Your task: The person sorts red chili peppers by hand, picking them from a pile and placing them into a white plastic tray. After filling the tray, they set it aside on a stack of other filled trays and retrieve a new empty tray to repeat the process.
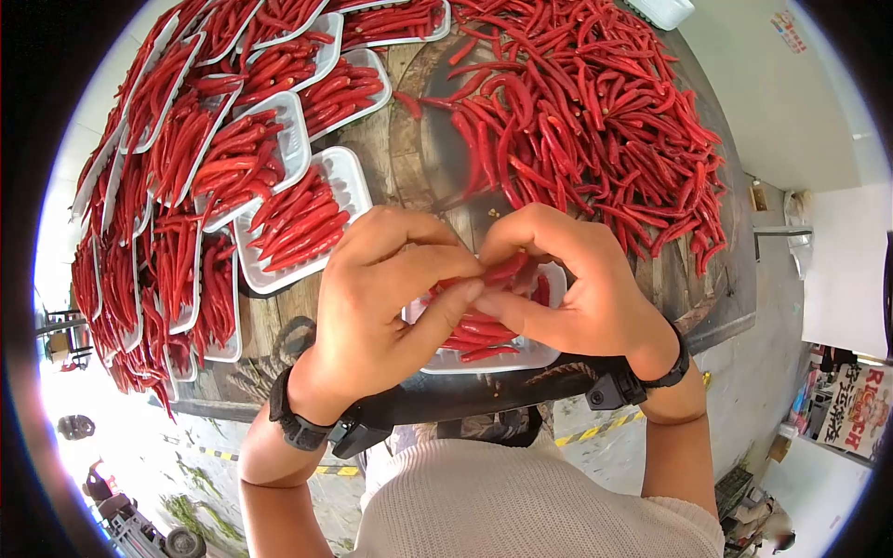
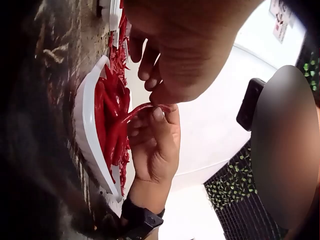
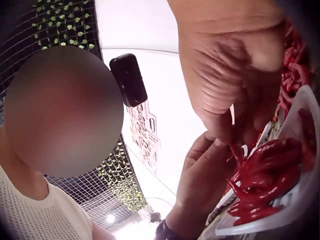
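Both hands meet over a white tray (image 1: 535,358) at the table's near edge, with several red chili peppers (image 1: 479,335) lying in it. One curved chili pepper (image 2: 134,112) rises out of the tray to the fingertips. My right hand (image 1: 581,279) pinches it between thumb and fingers. Against the same end, my left hand (image 1: 386,288) pinches with its thumb and index finger. In the right wrist view the left hand (image 3: 202,172) is partly hidden behind the right hand (image 3: 230,70). The hands cover part of the tray in the head view.
A large heap of loose chili peppers (image 1: 595,121) spreads over the far right of the round wooden table (image 1: 405,167). Filled white trays crowd the left side, some overlapping; the nearest tray (image 1: 349,177) stands just beyond the left hand. White trays (image 1: 665,9) sit at the far edge.
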`<action>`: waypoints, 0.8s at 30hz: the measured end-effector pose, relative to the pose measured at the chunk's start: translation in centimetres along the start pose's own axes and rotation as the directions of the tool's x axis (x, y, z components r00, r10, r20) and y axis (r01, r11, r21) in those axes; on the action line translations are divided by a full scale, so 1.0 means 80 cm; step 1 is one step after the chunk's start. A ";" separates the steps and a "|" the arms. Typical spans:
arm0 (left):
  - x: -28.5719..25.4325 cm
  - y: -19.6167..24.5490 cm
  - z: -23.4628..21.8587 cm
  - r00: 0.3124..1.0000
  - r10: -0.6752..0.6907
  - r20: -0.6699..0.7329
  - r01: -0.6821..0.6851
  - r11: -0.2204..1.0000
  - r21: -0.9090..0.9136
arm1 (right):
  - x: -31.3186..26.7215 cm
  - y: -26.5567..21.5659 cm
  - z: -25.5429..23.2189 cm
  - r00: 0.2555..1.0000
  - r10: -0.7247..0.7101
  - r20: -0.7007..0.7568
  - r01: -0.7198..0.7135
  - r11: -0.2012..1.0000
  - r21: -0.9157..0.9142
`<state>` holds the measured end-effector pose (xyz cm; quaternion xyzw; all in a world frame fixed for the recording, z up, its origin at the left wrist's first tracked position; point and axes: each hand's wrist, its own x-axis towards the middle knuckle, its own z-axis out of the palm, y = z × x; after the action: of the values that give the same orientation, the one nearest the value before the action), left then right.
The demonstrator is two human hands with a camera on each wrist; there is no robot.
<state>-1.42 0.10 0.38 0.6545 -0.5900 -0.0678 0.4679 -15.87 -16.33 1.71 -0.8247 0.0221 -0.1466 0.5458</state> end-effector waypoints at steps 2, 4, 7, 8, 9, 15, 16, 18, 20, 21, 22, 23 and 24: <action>0.001 0.002 -0.001 1.000 0.012 -0.001 -0.012 1.000 -0.002 | 0.000 0.001 0.000 0.998 -0.050 -0.031 0.051 0.998 0.025; 0.001 0.003 -0.002 1.000 0.010 -0.029 -0.009 0.999 0.034 | -0.001 0.002 -0.008 0.999 -0.042 0.001 0.042 0.996 -0.076; 0.000 0.000 -0.002 0.998 -0.001 -0.069 0.007 0.997 0.081 | -0.002 0.004 -0.006 0.999 -0.012 -0.036 0.012 1.000 -0.002; 0.000 -0.001 -0.002 0.997 -0.003 -0.073 0.009 0.997 0.082 | -0.001 0.004 -0.006 0.999 -0.013 -0.032 0.013 1.000 -0.002; 0.000 -0.002 -0.003 0.997 -0.006 -0.074 0.013 0.996 0.088 | -0.001 0.004 -0.007 0.998 -0.057 0.034 0.061 0.990 -0.125; 0.000 -0.009 0.002 0.990 -0.022 -0.142 0.033 0.996 0.077 | 0.004 0.010 -0.012 0.977 -0.194 0.086 0.212 0.908 -0.361; 0.000 -0.009 0.002 0.987 -0.024 -0.157 0.036 0.997 0.074 | 0.005 0.011 -0.017 0.976 -0.215 0.031 0.209 0.889 -0.407; 0.000 -0.007 -0.001 0.991 -0.026 -0.130 0.037 0.996 0.080 | 0.006 0.016 -0.032 0.975 -0.208 -0.073 0.140 0.839 -0.527; 0.000 -0.005 -0.003 0.995 -0.022 -0.100 0.030 0.996 0.081 | 0.009 0.026 -0.042 0.960 -0.213 -0.180 0.051 0.771 -0.635; 0.000 -0.005 -0.002 0.994 -0.026 -0.106 0.035 0.996 0.084 | 0.010 0.037 -0.045 0.941 -0.229 -0.249 -0.010 0.717 -0.697; 0.000 -0.005 -0.002 0.993 -0.032 -0.111 0.041 0.995 0.087 | 0.009 0.043 -0.046 0.916 -0.250 -0.313 -0.076 0.658 -0.749; 0.000 -0.005 -0.002 0.994 -0.026 -0.110 0.034 0.996 0.077 | 0.008 0.044 -0.046 0.916 -0.248 -0.316 -0.084 0.650 -0.755; 0.000 -0.005 -0.003 0.994 -0.028 -0.104 0.037 0.996 0.086 | 0.009 0.045 -0.043 0.933 -0.199 -0.300 -0.113 0.631 -0.768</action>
<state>-1.00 0.17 0.20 0.6867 -0.5566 -0.0156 0.4673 -15.63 -21.04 -0.16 -0.9376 0.1615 -0.2832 0.1212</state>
